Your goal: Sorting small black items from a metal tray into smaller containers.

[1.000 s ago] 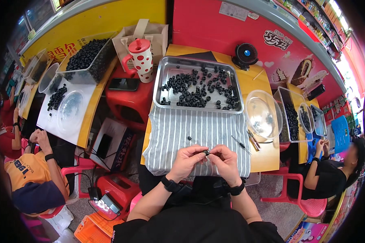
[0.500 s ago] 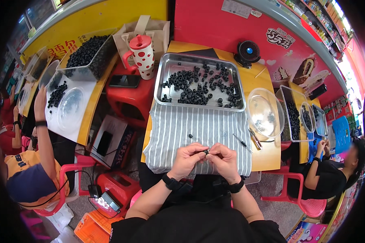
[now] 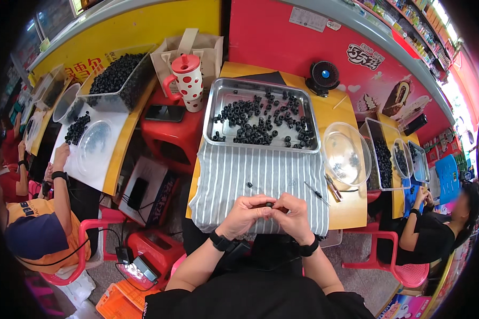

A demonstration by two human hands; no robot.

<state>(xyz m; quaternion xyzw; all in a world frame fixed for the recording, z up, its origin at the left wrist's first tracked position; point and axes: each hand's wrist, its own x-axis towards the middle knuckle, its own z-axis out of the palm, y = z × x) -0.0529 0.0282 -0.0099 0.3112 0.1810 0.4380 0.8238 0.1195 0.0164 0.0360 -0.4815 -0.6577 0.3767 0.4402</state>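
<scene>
Over the near edge of a grey-and-white striped cloth [image 3: 229,170], my two hands meet at one small black ring-like part [image 3: 269,204]. My left hand [image 3: 246,213] pinches it from the left, while the fingers of my right hand [image 3: 291,213] close on its right side. Another small black part [image 3: 249,185] lies on the cloth just beyond my left hand. A thin dark pen-like tool [image 3: 317,193] rests on the cloth to the right. Beyond the cloth, a metal tray [image 3: 212,139] holds many loose black parts [image 3: 245,119].
Right of the cloth are a round clear plastic lid [image 3: 347,154] and a brown-handled tool [image 3: 333,187]. A black fan [image 3: 323,76] stands behind. A spotted cup [image 3: 188,82] and a phone [image 3: 165,112] rest on a red stool at left. People sit at tables on both sides.
My hands stay together on the small black part and have shifted slightly, with the fingers re-angled. The person on the left has lowered an arm from the table's far end toward the near edge.
</scene>
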